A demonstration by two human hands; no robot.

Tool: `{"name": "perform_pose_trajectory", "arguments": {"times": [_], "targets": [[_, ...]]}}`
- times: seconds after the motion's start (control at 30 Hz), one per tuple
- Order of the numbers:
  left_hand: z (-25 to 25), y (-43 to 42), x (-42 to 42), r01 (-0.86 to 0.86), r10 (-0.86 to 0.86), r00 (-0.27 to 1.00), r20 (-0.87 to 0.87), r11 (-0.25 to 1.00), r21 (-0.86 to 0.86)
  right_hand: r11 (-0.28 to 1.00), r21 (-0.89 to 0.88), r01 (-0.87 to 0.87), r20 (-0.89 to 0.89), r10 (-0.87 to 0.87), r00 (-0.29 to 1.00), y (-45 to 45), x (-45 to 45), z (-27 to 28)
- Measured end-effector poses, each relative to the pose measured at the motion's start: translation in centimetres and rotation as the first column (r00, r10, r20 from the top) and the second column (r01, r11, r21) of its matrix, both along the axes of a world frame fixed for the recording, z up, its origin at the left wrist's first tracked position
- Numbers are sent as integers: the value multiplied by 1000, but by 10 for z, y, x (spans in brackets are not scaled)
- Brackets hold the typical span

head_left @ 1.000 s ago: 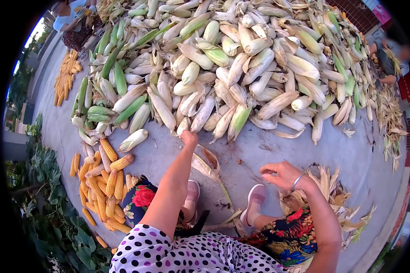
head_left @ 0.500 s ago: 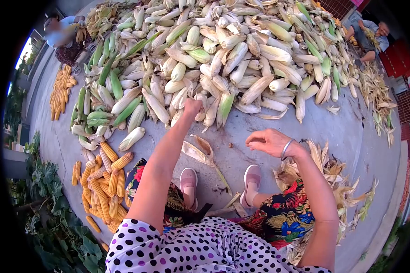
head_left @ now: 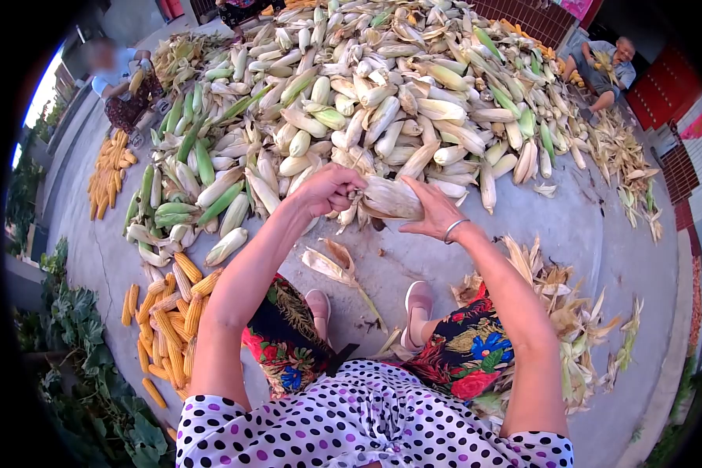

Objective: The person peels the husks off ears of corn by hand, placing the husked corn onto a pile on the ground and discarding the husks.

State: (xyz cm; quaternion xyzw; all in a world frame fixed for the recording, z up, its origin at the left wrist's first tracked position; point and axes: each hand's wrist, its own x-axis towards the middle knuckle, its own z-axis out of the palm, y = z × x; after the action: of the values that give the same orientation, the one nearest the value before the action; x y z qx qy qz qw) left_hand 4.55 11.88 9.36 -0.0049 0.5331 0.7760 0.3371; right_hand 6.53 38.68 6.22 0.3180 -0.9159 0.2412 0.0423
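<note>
An unshelled ear of corn (head_left: 390, 198) in pale, dry husk lies sideways between my hands, above the near edge of the corn pile (head_left: 351, 101). My left hand (head_left: 329, 190) is closed on its left end, fingers curled in. Around the right end wraps my right hand (head_left: 433, 209), with a bracelet at the wrist; its thumb is toward me. A loose torn husk (head_left: 331, 265) rests on the concrete below, in front of my shoes.
Husked yellow cobs (head_left: 168, 320) are heaped by my left leg, and discarded husks (head_left: 561, 327) by my right. More cobs (head_left: 111, 171) lie farther left. One person (head_left: 125, 86) sits at the far left, another (head_left: 600, 70) at the far right. Leafy plants (head_left: 93, 374) border the left.
My left hand has come back from the pile with an ear of corn. My right hand, free before, has moved up and grasped its other end.
</note>
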Motion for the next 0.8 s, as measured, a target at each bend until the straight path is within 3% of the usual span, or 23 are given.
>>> {"name": "perform_pose_trajectory", "arguments": {"times": [0.03, 0.13, 0.23, 0.27, 0.3, 0.37, 0.53, 0.63, 0.73, 0.8], "targets": [[8, 4, 5, -25, 26, 999, -20, 999, 33, 994, -108, 8, 135, 6, 991, -1, 3, 6], [24, 12, 7, -72, 92, 984, -152, 989, 131, 980, -179, 85, 124, -63, 990, 0, 19, 18], [22, 31, 5, -358, 375, 852, -364, 926, 117, 943, -273, 190, 138, -158, 978, -2, 27, 17], [21, 32, 7, -268, 264, 880, -395, 962, 46, 928, -300, 220, 141, -185, 973, -4, 27, 17], [19, 37, 8, -221, 195, 887, -419, 975, -14, 928, -285, 241, 165, -200, 966, -4, 27, 17], [19, 49, 15, -257, 262, 899, -350, 964, 62, 926, -254, 279, 216, -227, 950, -9, 28, 22], [-8, 56, 3, -544, 446, 746, -494, 836, -67, 922, -201, 332, 93, -320, 943, -25, 25, 9], [-21, 58, -8, -596, 540, 636, -552, 797, 93, 912, -200, 357, 20, -361, 932, -39, 27, 12], [-26, 62, -21, -636, 692, 617, -374, 719, 281, 908, -258, 331, -40, -352, 935, -47, 23, 9], [-30, 61, -33, -696, 745, 668, 8, 620, 361, 898, -338, 283, -81, -328, 941, -49, 18, 0]]}}
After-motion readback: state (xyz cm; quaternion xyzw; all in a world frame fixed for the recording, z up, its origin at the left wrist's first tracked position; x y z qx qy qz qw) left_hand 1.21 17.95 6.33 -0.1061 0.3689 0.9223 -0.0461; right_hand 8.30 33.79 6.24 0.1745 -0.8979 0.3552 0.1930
